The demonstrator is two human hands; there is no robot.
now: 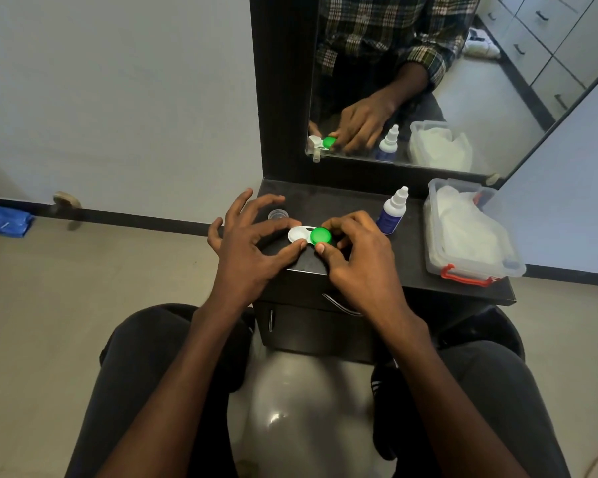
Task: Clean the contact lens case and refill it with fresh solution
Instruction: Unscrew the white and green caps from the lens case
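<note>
Two hands are seen working on a contact lens case [306, 235], which is set on the dark shelf [411, 270] below a wall mirror [446, 81], near the shelf's front left part. The case's white end is pinched by the left hand [246, 250] between thumb and index finger; the other fingers are spread and lifted off the surface. The green cap [321, 235] on the case's right well is gripped by the right hand [356, 257], thumb at the near edge, index finger curled over the far edge. The left well is seen white; whether a cap sits on it cannot be told. A small clear cap [277, 214] is placed on the shelf just behind the left hand's fingers. A solution bottle [392, 212], white nozzle and blue label, is stood upright just right of the right hand, apart from it. A clear plastic box [470, 232] with a red latch, white material inside, is set at the shelf's right end. Hands, case, bottle and box are reflected in the mirror. A blue cloth [6, 222] is seen on the floor by the left wall.
</note>
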